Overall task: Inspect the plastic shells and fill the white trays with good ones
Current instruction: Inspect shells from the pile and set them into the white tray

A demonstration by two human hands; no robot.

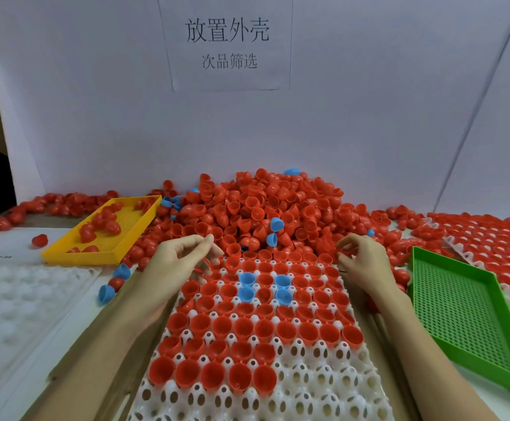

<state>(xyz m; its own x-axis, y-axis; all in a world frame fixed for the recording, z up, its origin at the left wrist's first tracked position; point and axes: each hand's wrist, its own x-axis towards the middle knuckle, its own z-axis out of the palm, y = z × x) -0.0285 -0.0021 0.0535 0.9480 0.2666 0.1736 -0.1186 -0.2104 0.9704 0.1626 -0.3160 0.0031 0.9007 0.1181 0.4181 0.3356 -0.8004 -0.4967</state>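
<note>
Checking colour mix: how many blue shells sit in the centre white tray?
4: blue plastic half-shells in the white moulded tray, two stacked on the left, two on the right. None appear hidden.

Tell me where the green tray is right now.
In the head view the green tray lies on the right side of the table, just right of the right hand and the white tray, with nothing in it.

white tray [293,387] cropped below, green tray [466,317] cropped right
</note>
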